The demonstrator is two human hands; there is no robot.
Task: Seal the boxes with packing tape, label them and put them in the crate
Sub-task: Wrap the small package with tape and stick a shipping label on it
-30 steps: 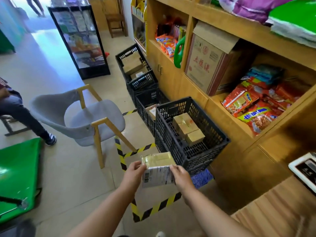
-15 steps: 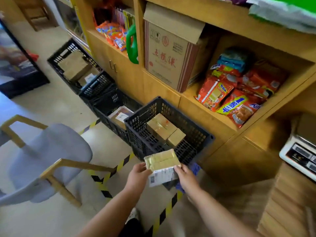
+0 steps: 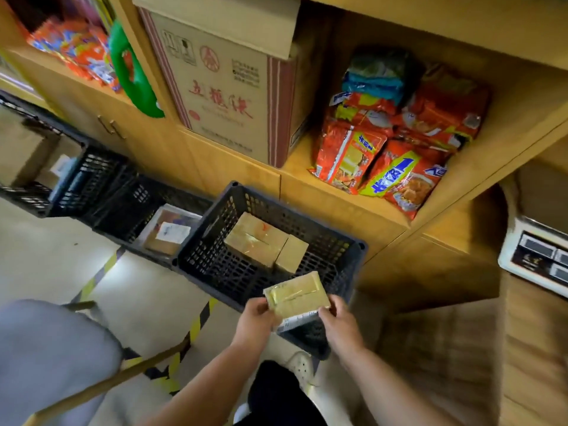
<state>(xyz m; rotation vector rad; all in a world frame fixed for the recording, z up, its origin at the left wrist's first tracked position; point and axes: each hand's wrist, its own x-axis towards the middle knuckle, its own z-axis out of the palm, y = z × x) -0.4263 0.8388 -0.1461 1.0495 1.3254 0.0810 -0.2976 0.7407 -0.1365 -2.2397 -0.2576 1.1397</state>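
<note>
This is the crating step: the left hand (image 3: 256,318) and right hand (image 3: 339,325) pinch the taped box (image 3: 296,295) by its 2 ends (label underneath), over the near rim of the black crate (image 3: 212,265). Next it likely needs lowering beside the boxes (image 3: 261,241) already inside

Only one view — your head cam, wide-angle, pitched steeply down and forward, close above the crate (image 3: 212,269), shelving (image 3: 338,204) behind it.
</note>
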